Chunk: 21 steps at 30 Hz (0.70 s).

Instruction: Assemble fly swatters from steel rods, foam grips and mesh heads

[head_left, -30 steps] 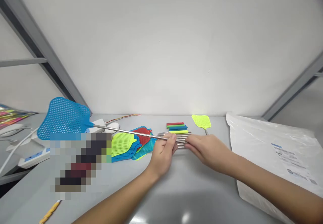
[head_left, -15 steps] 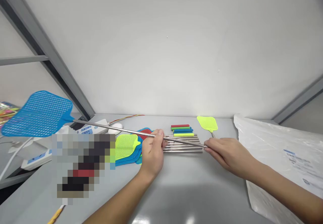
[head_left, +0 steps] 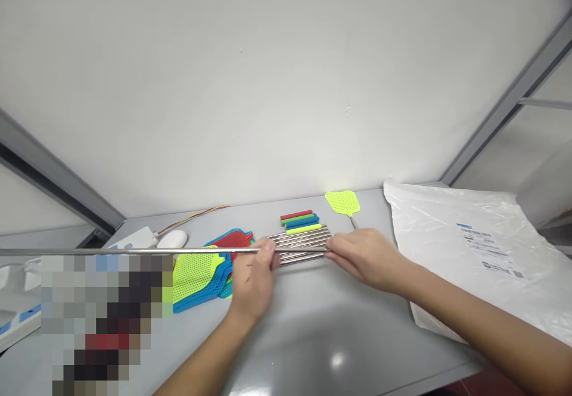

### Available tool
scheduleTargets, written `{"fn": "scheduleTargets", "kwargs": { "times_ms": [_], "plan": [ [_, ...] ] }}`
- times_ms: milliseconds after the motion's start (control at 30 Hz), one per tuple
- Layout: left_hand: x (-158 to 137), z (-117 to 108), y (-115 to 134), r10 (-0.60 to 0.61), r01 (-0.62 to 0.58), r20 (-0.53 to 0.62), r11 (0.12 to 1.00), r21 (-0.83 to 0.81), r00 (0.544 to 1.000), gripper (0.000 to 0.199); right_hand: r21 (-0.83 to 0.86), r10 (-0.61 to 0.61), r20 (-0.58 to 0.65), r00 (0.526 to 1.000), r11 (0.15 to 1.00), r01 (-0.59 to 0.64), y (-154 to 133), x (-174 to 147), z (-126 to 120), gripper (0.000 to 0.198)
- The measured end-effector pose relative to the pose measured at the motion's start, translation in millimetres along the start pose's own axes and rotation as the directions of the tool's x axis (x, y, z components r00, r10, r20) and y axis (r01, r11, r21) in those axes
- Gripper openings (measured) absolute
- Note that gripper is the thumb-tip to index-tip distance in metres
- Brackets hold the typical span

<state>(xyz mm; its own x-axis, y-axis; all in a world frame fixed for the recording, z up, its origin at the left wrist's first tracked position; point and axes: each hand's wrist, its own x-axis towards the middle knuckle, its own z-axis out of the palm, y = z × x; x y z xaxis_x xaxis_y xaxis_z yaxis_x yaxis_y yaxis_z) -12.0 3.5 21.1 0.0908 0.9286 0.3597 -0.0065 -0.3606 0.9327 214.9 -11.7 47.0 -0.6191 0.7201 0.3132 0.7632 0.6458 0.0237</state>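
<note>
A long metal rod of a fly swatter (head_left: 192, 251) lies nearly level across my view, its head beyond the left edge. My left hand (head_left: 254, 280) is closed around the rod, thumb on top. At the rod's right end, my right hand (head_left: 369, 259) pinches its tip. Behind and below my hands, several metal rods (head_left: 308, 240) lie side by side on the table. Coloured grip tubes (head_left: 300, 221) in red, green, blue and yellow rest just beyond them. Left of my left hand are piled swatter heads (head_left: 196, 277) in yellow, blue and red.
A yellow fly swatter (head_left: 344, 202) lies near the wall, its lower shaft hidden by my right hand. A white plastic bag (head_left: 438, 253) covers the table's right side. At left are a white mouse-shaped object (head_left: 172, 239), a power strip (head_left: 134, 239) and a blurred-out patch.
My view has turned rightward. The held rod has swung from slanting to nearly level, and its blue head has left the view. Both hands still grip it.
</note>
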Motion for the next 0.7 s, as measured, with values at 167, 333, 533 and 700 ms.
{"fn": "scheduleTargets", "kwargs": {
  "times_ms": [167, 333, 533, 700],
  "plan": [
    [3.7, -3.5, -0.1, -0.003, 0.003, 0.002, 0.999, 0.037, 1.000, 0.044, -0.001, -0.015, -0.016, 1.000, 1.000, 0.015, 22.4, -8.3, 4.1, 0.030],
    [-1.1, -0.6, -1.7, 0.016, -0.015, -0.012, 0.996, 0.092, 1.000, 0.044, -0.010, -0.022, -0.031, 0.999, 1.000, 0.022, 23.6, -11.2, 13.9, 0.031],
    [6.6, -10.1, -2.4, 0.035, -0.033, -0.171, 0.999, 0.015, 0.985, 0.044, -0.065, -0.024, -0.075, 0.997, 0.998, 0.019, 27.6, -12.9, 18.2, 0.031],
    [11.7, -11.1, 4.1, 0.061, -0.081, -0.257, 0.994, -0.071, 0.964, 0.043, -0.044, -0.001, -0.089, 0.996, 0.999, -0.003, 33.1, -14.0, 25.5, 0.034]
  ]
}}
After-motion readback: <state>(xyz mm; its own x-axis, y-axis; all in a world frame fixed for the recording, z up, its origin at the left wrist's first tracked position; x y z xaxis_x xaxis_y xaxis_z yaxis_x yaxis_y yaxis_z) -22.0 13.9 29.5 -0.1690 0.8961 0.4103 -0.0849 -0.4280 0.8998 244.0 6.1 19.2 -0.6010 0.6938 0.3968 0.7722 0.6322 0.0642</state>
